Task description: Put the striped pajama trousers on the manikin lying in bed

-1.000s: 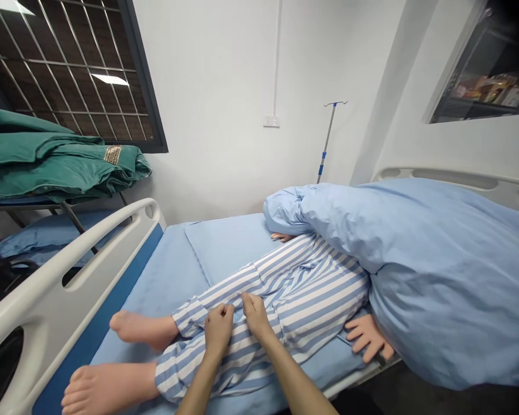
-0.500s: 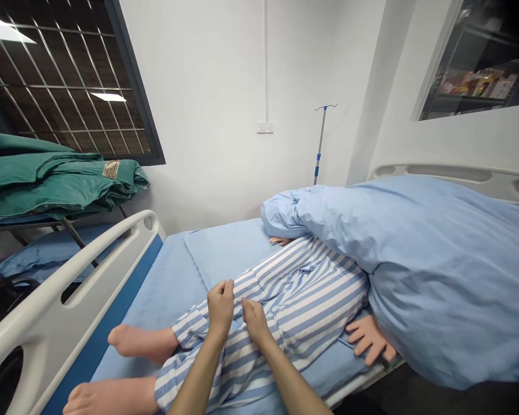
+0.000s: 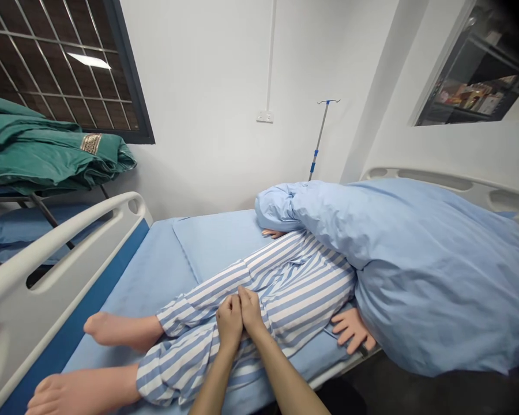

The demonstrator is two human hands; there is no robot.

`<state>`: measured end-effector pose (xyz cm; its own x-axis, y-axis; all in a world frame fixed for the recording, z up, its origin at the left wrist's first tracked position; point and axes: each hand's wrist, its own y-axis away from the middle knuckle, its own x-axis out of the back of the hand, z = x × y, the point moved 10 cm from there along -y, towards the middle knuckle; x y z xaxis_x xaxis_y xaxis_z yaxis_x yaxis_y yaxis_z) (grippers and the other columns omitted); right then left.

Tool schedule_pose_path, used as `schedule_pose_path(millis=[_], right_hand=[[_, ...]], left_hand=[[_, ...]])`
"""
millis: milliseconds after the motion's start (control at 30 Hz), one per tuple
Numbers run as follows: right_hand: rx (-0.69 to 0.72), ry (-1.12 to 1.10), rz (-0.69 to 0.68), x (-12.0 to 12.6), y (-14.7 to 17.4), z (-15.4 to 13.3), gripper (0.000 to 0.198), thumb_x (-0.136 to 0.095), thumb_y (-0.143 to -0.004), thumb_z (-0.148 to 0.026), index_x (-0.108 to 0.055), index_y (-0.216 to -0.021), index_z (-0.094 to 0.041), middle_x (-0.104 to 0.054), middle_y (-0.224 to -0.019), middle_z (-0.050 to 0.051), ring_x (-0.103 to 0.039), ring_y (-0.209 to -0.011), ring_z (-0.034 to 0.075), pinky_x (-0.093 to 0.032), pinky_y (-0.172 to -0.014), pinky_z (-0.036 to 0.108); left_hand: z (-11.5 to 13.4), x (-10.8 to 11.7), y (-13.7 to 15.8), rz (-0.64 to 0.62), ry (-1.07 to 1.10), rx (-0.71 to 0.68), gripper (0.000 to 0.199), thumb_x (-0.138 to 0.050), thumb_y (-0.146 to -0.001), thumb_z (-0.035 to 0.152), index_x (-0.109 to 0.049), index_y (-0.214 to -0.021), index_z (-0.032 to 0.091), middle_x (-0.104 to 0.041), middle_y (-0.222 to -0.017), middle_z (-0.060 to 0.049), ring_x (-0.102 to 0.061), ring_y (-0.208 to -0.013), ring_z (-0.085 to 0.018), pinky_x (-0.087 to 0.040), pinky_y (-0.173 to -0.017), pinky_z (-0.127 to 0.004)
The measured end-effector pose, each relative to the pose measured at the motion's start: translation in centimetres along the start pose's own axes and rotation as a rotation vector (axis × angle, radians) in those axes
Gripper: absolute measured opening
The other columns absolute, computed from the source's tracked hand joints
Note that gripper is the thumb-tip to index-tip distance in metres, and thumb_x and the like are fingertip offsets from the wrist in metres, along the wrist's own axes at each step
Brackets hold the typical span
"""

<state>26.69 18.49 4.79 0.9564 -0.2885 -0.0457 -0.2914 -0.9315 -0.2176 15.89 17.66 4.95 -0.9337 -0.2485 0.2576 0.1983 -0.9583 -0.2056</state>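
A manikin lies on the bed in blue-and-white striped trousers (image 3: pixel 303 300). Its smooth bare feet (image 3: pixel 82 392) point left, and one of its hands (image 3: pixel 352 328) rests palm down at the near edge. Over the manikin's legs, my left hand (image 3: pixel 230 324) is closed in a fist. My right hand (image 3: pixel 251 311), also a fist, is pressed against it on the right. I see nothing held in either one. Whether they touch the trouser cloth is unclear. A bunched blue quilt (image 3: pixel 415 271) hides the manikin's upper body.
A white footboard (image 3: pixel 64 230) closes the bed on the left, a headboard (image 3: pixel 441 176) at the far right. Folded green cloth (image 3: pixel 52 150) is piled on a rack beyond the footboard. A drip stand (image 3: pixel 319 138) rises behind the bed, near a wall socket (image 3: pixel 264 117).
My two fists were apart and have come together side by side. The view has shifted a little, so the bed and manikin appear further left and slightly higher.
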Motion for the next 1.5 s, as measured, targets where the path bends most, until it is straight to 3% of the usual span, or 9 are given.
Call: schedule_pose_path(millis=[333,567,667,833,900,1067,1167,1500], right_hand=[[-0.022,0.034,-0.025,-0.3,-0.3,-0.1,0.036,-0.039,-0.077,-0.041,-0.026,-0.051,-0.019,-0.026,-0.046,-0.005,-0.026,-0.046,0.008,-0.025,-0.043,0.022],[-0.083,0.038,-0.085,0.7,-0.8,-0.8,0.044,-0.039,-0.077,-0.045,-0.031,-0.043,-0.019,-0.027,-0.035,-0.006,-0.025,-0.036,0.007,-0.021,-0.037,0.021],[-0.039,0.057,-0.095,1.1,-1.6,-2.8,0.044,-0.038,-0.078,-0.044,-0.032,-0.043,-0.019,-0.029,-0.034,-0.005,-0.027,-0.035,0.007,-0.022,-0.038,0.021],[0.119,0.126,-0.116,1.5,-3.9,-8.4,0.044,-0.036,-0.080,-0.043,-0.032,-0.045,-0.018,-0.030,-0.038,-0.005,-0.028,-0.038,0.007,-0.023,-0.041,0.022],[0.139,0.139,-0.103,2.1,-4.4,-9.0,0.043,-0.035,-0.080,-0.044,-0.032,-0.046,-0.018,-0.029,-0.038,-0.005,-0.028,-0.039,0.007,-0.023,-0.042,0.022],[0.083,0.258,-0.087,3.1,-2.5,-3.7,0.043,-0.034,-0.080,-0.044,-0.030,-0.046,-0.018,-0.029,-0.041,-0.005,-0.029,-0.043,0.008,-0.023,-0.044,0.022],[0.119,0.365,-0.047,3.4,-0.7,-1.1,0.042,-0.036,-0.079,-0.043,-0.030,-0.046,-0.018,-0.031,-0.044,-0.004,-0.030,-0.047,0.008,-0.022,-0.047,0.022],[0.140,0.312,-0.039,3.7,-0.4,-1.1,0.041,-0.032,-0.082,-0.042,-0.028,-0.049,-0.018,-0.028,-0.048,-0.004,-0.029,-0.048,0.008,-0.022,-0.048,0.023]], left_hand=[[-0.1,0.0,-0.3,-0.036,0.018,0.013,0.033,-0.037,-0.075,0.036,-0.041,-0.048,0.018,-0.047,-0.047,0.002,-0.040,-0.050,-0.012,-0.027,-0.051,-0.023],[0.0,-0.4,-0.2,-0.074,0.019,-0.014,0.030,-0.039,-0.073,0.033,-0.032,-0.048,0.019,-0.032,-0.045,0.005,-0.032,-0.050,-0.010,-0.022,-0.050,-0.022],[0.0,-0.4,-0.1,-0.076,0.007,-0.019,0.030,-0.038,-0.073,0.033,-0.027,-0.048,0.019,-0.026,-0.047,0.006,-0.030,-0.050,-0.009,-0.021,-0.050,-0.022],[0.2,-0.6,0.0,-0.097,-0.007,-0.025,0.032,-0.039,-0.072,0.034,-0.024,-0.048,0.019,-0.022,-0.046,0.006,-0.027,-0.049,-0.009,-0.020,-0.050,-0.022],[0.3,-0.7,0.1,-0.102,-0.004,-0.019,0.032,-0.039,-0.072,0.034,-0.023,-0.048,0.019,-0.022,-0.046,0.006,-0.027,-0.049,-0.009,-0.020,-0.050,-0.023],[0.2,-0.8,0.1,-0.107,-0.020,-0.015,0.033,-0.040,-0.073,0.037,-0.026,-0.048,0.019,-0.025,-0.046,0.006,-0.029,-0.049,-0.009,-0.021,-0.050,-0.023],[0.1,-1.0,0.1,-0.109,-0.031,-0.028,0.033,-0.041,-0.073,0.037,-0.028,-0.048,0.019,-0.028,-0.045,0.006,-0.030,-0.048,-0.009,-0.021,-0.050,-0.023],[0.1,-1.3,-0.1,-0.136,0.001,0.000,0.033,-0.044,-0.069,0.037,-0.027,-0.047,0.019,-0.025,-0.045,0.006,-0.028,-0.048,-0.008,-0.022,-0.049,-0.022]])
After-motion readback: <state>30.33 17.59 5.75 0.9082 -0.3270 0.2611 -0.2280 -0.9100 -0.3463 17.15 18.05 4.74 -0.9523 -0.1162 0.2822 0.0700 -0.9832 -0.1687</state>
